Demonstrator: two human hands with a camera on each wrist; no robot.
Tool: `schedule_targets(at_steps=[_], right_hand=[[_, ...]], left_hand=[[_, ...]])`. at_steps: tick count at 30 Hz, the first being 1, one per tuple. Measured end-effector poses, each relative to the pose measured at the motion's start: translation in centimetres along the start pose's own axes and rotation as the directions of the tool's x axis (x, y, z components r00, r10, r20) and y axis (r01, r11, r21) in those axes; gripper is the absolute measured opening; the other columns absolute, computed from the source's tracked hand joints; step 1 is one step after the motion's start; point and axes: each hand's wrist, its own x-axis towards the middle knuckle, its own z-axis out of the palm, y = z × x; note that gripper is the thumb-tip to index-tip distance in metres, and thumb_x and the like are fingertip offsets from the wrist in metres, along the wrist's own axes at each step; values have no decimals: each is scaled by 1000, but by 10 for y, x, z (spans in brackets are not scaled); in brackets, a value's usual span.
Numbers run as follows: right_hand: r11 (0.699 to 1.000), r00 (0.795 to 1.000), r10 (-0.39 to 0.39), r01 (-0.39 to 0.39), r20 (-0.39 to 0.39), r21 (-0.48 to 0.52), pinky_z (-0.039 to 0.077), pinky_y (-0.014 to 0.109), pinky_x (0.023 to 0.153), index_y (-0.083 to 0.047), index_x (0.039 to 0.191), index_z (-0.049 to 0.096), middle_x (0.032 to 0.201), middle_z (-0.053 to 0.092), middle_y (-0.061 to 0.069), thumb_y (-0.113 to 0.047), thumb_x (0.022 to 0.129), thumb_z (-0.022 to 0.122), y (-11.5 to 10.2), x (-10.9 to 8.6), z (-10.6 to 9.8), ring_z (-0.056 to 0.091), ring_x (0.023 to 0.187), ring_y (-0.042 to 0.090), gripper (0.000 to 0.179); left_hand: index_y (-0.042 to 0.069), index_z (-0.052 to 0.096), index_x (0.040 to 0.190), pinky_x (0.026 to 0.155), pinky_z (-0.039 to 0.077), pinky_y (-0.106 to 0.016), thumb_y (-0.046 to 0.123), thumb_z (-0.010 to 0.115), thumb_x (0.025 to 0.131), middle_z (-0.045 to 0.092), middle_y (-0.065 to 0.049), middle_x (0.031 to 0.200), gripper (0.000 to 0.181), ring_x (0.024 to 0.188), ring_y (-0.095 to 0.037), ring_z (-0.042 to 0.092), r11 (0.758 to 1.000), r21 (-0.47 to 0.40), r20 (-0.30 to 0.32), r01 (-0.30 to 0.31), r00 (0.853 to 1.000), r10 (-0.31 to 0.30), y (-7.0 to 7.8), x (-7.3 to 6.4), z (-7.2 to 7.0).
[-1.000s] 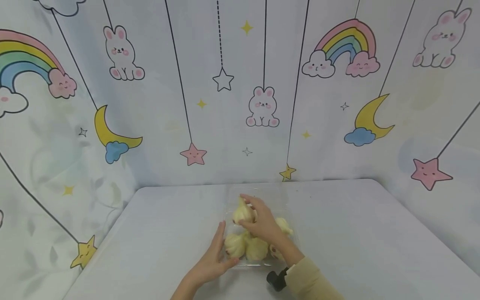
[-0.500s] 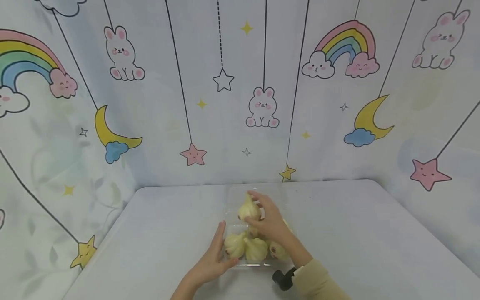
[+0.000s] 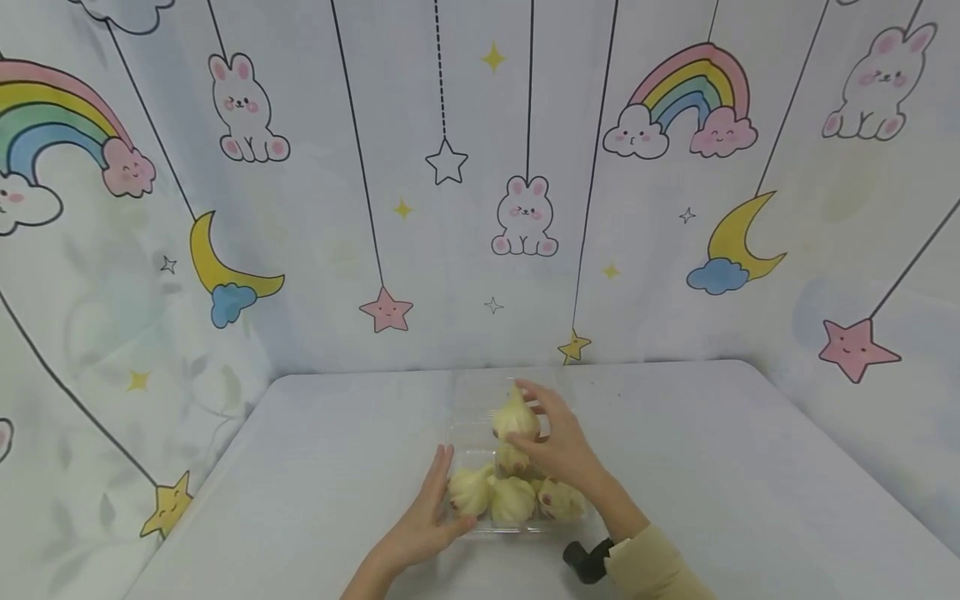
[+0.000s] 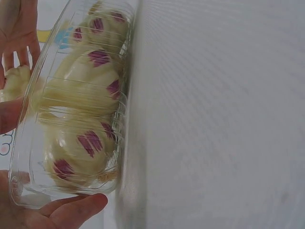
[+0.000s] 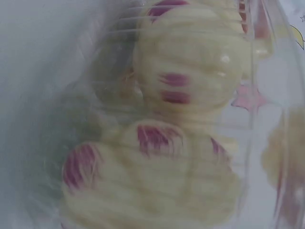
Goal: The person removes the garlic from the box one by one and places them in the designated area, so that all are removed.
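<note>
A clear plastic box point(image 3: 517, 527) sits on the white table with several pale garlic bulbs in it, purple patches showing through its wall in both wrist views. Three bulbs line its near side: left point(image 3: 469, 492), middle point(image 3: 513, 501) and right point(image 3: 562, 500). My right hand point(image 3: 564, 446) pinches another garlic bulb point(image 3: 516, 415), stem up, above the box's back half; one more bulb point(image 3: 512, 458) shows just below it. My left hand point(image 3: 420, 523) rests against the box's left near corner, fingers fairly straight along the side, thumb at the front.
The box's clear lid point(image 3: 480, 392) lies folded back behind it. A black device point(image 3: 587, 561) is by the right sleeve point(image 3: 648, 562). A printed cloth point(image 3: 480, 208) with rabbits and stars hangs around the white table point(image 3: 337, 450).
My right hand has moved to the right with the garlic bulb, from the box's back left toward its back middle. My left hand has stayed at the box corner.
</note>
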Motion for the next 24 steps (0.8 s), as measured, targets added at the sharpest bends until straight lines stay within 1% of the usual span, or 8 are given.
schedule_targets(at_steps=[4,7,14,16,18,20,22,24], right_hand=[[1000,1000,2,-2,3,12,53,24,64,-23,135,42,122,48,9,-13,75,75,2,-2,-6,51,106,29,70],[1000,1000,3,-3,6,2,53,24,64,-23,135,42,122,47,9,-12,75,76,4,-3,-9,51,106,29,70],[1000,1000,2,-2,-16,-26,53,25,64,-21,133,42,121,47,9,-12,73,77,10,-6,-20,51,106,30,70],[1000,1000,8,-9,-20,-27,54,26,64,-19,133,43,121,47,10,-12,73,77,11,-8,-24,51,106,31,69],[1000,1000,12,-12,-22,-25,54,26,63,-17,133,43,121,47,11,-12,73,77,13,-9,-28,51,106,32,69],[999,999,13,-14,-31,-30,54,25,63,-15,132,44,120,48,12,-11,73,77,12,-10,-32,51,106,32,68],[999,999,5,-7,-47,-35,54,26,61,-11,131,44,119,49,15,-7,73,77,8,-11,-35,52,105,35,67],[999,998,-3,1,-67,-37,55,27,60,-7,130,45,117,49,18,-3,72,76,0,-13,-39,52,104,38,66]], left_hand=[[2,-7,145,93,29,-64,20,63,86,-18,-31,144,93,126,-58,8,1000,-9,3,9,1000,-9,1,-1,0],[2,-7,145,93,29,-64,19,63,86,-18,-31,144,93,126,-58,9,1000,-5,3,11,1000,-11,2,-1,0],[1,-6,145,94,29,-63,19,63,86,-17,-31,144,93,127,-57,8,1000,12,1,8,1000,-8,0,1,1],[1,-6,145,94,27,-64,20,63,86,-16,-31,145,93,127,-57,6,1000,20,-2,8,1000,-8,0,1,1],[1,-5,145,96,22,-66,20,63,85,-15,-31,145,93,128,-55,4,999,30,-9,10,1000,-9,0,1,1],[1,-5,145,96,20,-66,19,64,85,-15,-30,145,93,129,-54,2,999,33,-14,12,1000,-11,1,0,1],[2,-4,145,97,18,-67,19,64,85,-14,-30,145,93,129,-54,2,999,36,-17,13,1000,-12,2,0,1],[3,-5,145,97,20,-66,18,64,85,-15,-30,146,93,129,-54,3,999,38,-18,14,1000,-14,2,0,1]])
